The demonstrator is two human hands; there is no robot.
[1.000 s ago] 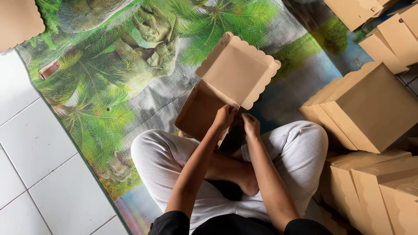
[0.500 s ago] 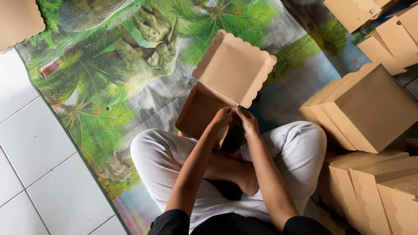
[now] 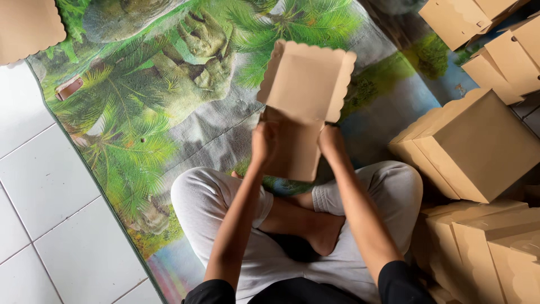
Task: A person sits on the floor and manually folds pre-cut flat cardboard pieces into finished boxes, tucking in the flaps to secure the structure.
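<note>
Gripping a scallop-edged cardboard box point(image 3: 304, 107) by its sides, left hand point(image 3: 264, 143) and right hand point(image 3: 332, 143) hold it above crossed legs.

Place: home floor used as a box-folding spot
Floor: white square tiles point(image 3: 50, 186)
Cover: printed palm-tree mat point(image 3: 140, 112)
Stock: stacked folded brown scalloped cardboard boxes point(image 3: 478, 146)

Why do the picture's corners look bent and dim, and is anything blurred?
Head view: a wide lens bows the floor tiles near the edges; light is soft and even, with no glare on the brown cardboard box. The left hand and right hand on it look sharp; the stacked boxes to the right sit in dimmer shade, slightly soft.
</note>
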